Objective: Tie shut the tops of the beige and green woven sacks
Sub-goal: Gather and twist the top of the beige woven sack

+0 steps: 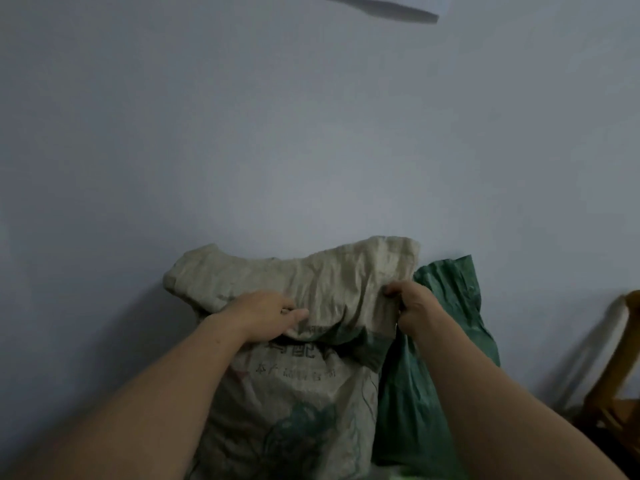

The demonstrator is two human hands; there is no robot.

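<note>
A beige woven sack (pixel 298 393) with dark printed characters stands against a pale wall, its loose top (pixel 311 271) spread wide and crumpled. My left hand (pixel 266 315) pinches the top's cloth at the left of the fold. At the right side of the same top, my right hand (pixel 412 308) is closed on the cloth. A green woven sack (pixel 450 292) stands right behind and beside the beige one, partly hidden by my right forearm.
The pale wall (pixel 311 133) fills the view behind the sacks. A yellow-brown wooden piece of furniture (pixel 620 382) stands at the right edge. A dark narrow shape (pixel 381 8) crosses the top of the wall.
</note>
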